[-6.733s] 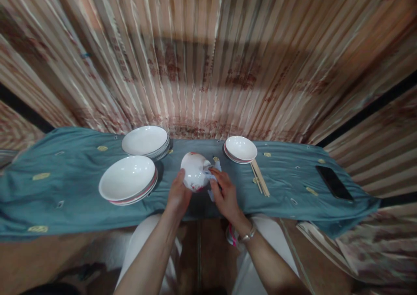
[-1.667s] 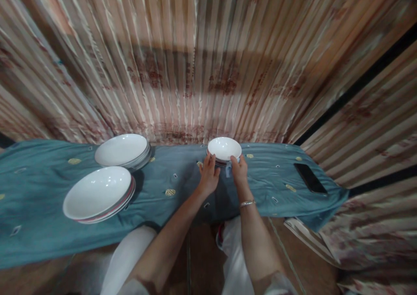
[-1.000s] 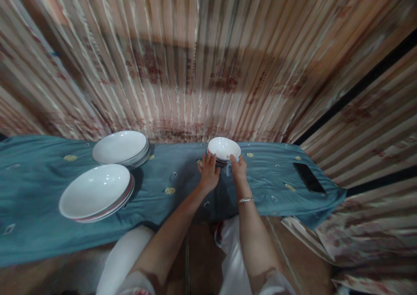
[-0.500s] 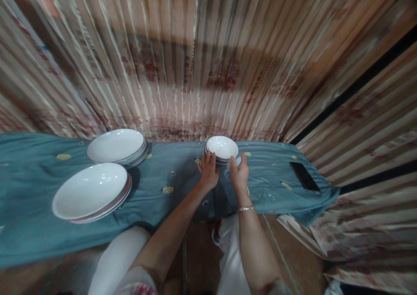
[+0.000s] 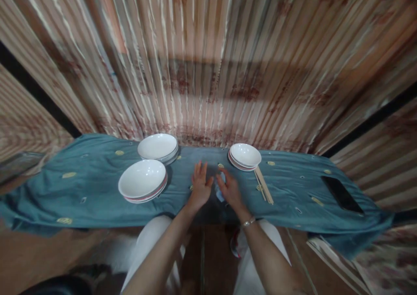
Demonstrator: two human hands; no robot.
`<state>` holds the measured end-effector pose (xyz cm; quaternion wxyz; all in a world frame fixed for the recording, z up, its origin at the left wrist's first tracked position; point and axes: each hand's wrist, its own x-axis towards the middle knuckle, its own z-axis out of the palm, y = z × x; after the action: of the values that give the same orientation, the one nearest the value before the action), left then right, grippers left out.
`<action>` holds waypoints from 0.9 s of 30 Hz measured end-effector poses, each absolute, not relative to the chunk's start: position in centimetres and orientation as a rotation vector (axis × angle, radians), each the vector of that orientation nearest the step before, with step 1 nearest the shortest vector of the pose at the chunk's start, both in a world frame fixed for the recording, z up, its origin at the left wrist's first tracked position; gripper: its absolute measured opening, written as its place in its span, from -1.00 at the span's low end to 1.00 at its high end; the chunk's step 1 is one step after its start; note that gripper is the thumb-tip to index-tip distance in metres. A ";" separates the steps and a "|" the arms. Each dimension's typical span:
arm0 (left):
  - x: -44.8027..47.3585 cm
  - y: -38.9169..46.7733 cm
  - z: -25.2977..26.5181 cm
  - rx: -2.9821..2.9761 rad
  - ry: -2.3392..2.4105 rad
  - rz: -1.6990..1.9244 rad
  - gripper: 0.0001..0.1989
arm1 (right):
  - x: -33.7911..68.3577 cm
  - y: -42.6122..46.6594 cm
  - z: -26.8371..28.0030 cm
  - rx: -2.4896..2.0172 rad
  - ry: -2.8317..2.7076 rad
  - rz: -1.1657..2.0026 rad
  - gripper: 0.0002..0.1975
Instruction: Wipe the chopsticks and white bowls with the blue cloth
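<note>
My left hand point(image 5: 201, 185) is open over the middle of the table, fingers spread and pointing away from me, with nothing in them. Close beside it, my right hand point(image 5: 230, 190) is curled around a pale bluish crumpled cloth point(image 5: 220, 194), which shows on its left side. Beyond it to the right stands a stack of small white bowls point(image 5: 245, 154) with reddish bands at the rims below. A few wooden chopsticks point(image 5: 264, 186) lie just in front of this stack. To the left are a stack of large white bowls point(image 5: 142, 180) and a stack of white plates point(image 5: 158, 146).
A teal patterned cloth point(image 5: 94, 199) covers the narrow table. A black phone point(image 5: 342, 194) lies near its right end. Pleated curtains point(image 5: 202, 104) hang right behind the table, and dark poles point(image 5: 368, 121) run along both sides. My knees are against the front edge.
Both hands have left the small bowl stack and moved left and nearer, the pale cloth going with my right hand. The chopsticks have come into sight. My view has turned left.
</note>
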<state>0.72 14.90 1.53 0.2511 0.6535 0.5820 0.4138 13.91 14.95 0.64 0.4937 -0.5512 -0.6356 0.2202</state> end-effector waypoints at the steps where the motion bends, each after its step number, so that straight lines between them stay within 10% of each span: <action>1: -0.6 14.4 1.8 1.766 1.577 1.196 -0.44 | 13.0 14.7 0.3 -1.314 -1.571 0.590 -0.61; 27: -19.3 10.2 -2.2 1.012 1.915 1.688 -0.16 | -3.7 15.7 4.0 -1.350 -1.903 0.811 -0.61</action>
<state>-19.33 10.17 -2.17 0.1964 0.3613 0.6837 0.6028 -3.66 15.71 3.95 0.3296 -0.5159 -0.7274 0.3099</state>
